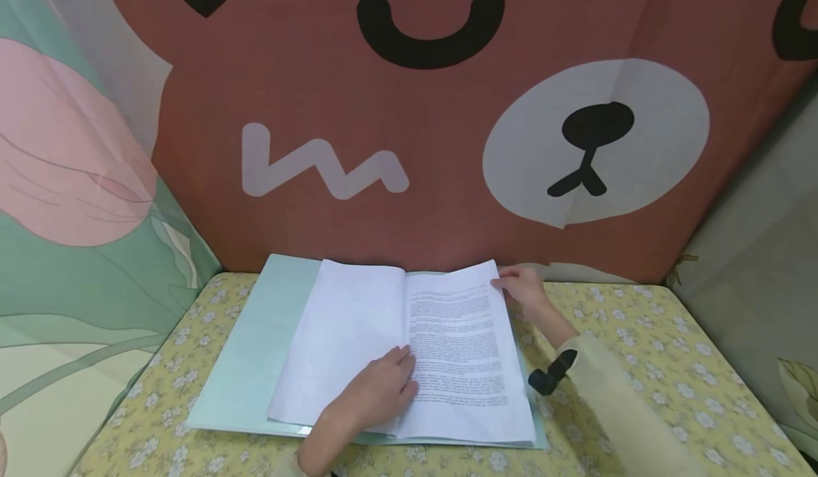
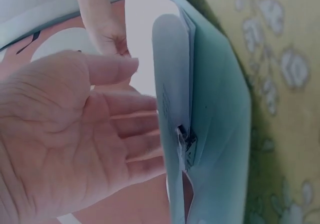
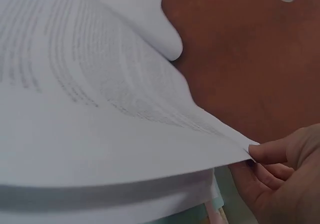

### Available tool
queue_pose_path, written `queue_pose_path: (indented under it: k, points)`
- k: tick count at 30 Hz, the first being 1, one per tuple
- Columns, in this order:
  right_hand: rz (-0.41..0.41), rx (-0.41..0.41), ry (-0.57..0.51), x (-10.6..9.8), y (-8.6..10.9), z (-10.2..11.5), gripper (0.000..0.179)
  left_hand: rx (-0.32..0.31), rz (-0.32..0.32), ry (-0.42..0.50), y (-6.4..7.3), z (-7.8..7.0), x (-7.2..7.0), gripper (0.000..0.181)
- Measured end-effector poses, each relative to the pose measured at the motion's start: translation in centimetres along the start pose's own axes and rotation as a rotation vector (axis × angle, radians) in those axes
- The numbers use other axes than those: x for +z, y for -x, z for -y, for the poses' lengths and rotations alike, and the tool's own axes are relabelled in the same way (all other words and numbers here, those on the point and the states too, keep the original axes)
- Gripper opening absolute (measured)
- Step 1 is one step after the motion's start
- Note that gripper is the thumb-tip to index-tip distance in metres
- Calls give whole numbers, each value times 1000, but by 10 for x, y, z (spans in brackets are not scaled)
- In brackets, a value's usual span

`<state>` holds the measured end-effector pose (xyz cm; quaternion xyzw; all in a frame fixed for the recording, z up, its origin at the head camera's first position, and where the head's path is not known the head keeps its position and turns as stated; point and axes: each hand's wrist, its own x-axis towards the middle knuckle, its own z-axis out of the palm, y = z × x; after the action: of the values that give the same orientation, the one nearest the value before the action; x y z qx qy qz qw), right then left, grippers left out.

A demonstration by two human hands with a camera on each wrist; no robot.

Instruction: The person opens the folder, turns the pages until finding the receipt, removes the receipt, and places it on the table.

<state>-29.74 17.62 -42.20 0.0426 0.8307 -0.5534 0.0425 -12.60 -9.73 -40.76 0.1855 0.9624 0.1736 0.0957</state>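
1. Clock here: hub on the folder's middle, 12 towards the bear-print wall [image 1: 422, 101].
2. Folder [image 1: 246, 370], pale green, is lying open on the flowered tablecloth [image 1: 652, 349]; its bare cover is showing out at 9.
3. Blank page [image 1: 345, 328] is lying between cover and fold, also at 9. Printed page [image 1: 455, 335] is facing up at 3.
4. Left hand [image 1: 378, 388] is resting across the fold at 6, just off the hub. Fingers are lying nearly straight, thumb apart, gripping nothing.
5. Right hand [image 1: 524, 292] is pinching the printed page's corner at 2, thumb on top, fingers under. That sheet is bowing above the sheets below.
6. Right sleeve [image 1: 626, 399] is coming in from 4, black device [image 1: 552, 373] sitting at its cuff.
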Motion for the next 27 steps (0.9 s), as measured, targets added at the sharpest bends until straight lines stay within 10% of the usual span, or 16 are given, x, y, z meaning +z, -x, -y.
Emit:
queue_pose_path:
  k: [13, 27]
  points:
    - [211, 138, -339, -9, 2, 28, 47, -100, -135, 502, -8, 5, -3, 47]
    - [358, 227, -560, 13, 6, 68, 54, -145, -12, 1174, -7, 9, -13, 66]
